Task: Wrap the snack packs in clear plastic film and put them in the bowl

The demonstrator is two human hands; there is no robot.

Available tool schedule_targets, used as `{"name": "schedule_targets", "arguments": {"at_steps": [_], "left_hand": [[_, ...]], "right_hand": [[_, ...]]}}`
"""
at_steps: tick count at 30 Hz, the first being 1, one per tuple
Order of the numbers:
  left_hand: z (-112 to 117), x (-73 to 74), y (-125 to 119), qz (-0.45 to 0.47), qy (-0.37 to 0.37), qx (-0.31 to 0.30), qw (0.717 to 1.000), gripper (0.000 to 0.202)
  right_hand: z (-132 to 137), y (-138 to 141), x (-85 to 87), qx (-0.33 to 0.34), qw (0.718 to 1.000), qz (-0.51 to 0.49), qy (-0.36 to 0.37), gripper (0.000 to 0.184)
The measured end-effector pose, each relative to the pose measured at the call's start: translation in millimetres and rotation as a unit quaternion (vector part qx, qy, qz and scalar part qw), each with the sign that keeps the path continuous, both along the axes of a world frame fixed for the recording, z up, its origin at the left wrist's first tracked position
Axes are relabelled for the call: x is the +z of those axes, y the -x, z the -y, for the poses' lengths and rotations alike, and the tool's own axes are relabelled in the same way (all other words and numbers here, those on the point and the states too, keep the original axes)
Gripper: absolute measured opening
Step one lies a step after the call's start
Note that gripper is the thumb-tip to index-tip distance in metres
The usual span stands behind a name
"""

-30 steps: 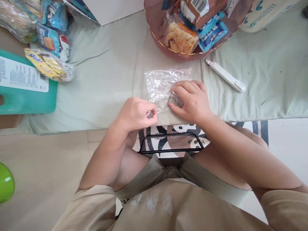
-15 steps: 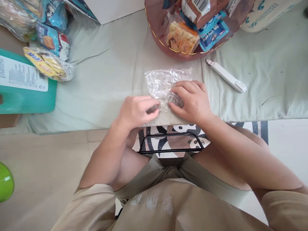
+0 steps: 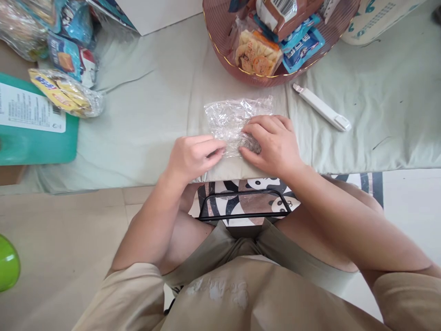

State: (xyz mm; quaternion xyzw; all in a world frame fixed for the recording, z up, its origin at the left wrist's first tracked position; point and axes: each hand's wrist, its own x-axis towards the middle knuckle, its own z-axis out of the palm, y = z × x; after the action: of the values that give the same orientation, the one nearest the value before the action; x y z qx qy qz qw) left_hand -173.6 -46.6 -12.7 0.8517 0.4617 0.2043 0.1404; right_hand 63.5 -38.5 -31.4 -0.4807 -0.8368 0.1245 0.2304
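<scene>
A crumpled clear plastic bag [image 3: 230,117] lies on the pale green cloth [image 3: 151,110] near its front edge. My right hand [image 3: 274,145] rests on the bag's right part, fingers curled and pressing it down. My left hand [image 3: 193,156] lies at the bag's lower left corner, fingers stretched toward it and touching the plastic. Something dark shows through the bag under my right fingers; I cannot make it out.
A pink wire basket [image 3: 220,46] of snack packets stands behind the bag. A white sealing clip [image 3: 322,108] lies to the right. Snack bags [image 3: 65,89] and a teal box [image 3: 34,133] sit at the left. A green ball [image 3: 7,262] is on the floor.
My left hand, pinched shut beside the bag a second ago, has moved right and opened its fingers onto the bag's lower left corner. My right hand has stayed put.
</scene>
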Motion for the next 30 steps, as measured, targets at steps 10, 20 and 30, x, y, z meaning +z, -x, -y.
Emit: {"name": "schedule_targets", "arguments": {"at_steps": [10,20,30], "left_hand": [[-4,7.0,15,0.071,-0.008,-0.011,0.997,0.022],[-6,7.0,25,0.059,-0.01,0.017,0.998,0.01],[-8,-2.8,17,0.133,-0.04,-0.04,0.99,0.013]], "right_hand": [[0,0,-1.1,-0.001,1.0,0.004,-0.004,0.025],[0,0,-3.1,-0.001,1.0,0.004,-0.011,0.025],[0,0,-4.5,-0.005,1.0,0.004,-0.028,0.025]]}}
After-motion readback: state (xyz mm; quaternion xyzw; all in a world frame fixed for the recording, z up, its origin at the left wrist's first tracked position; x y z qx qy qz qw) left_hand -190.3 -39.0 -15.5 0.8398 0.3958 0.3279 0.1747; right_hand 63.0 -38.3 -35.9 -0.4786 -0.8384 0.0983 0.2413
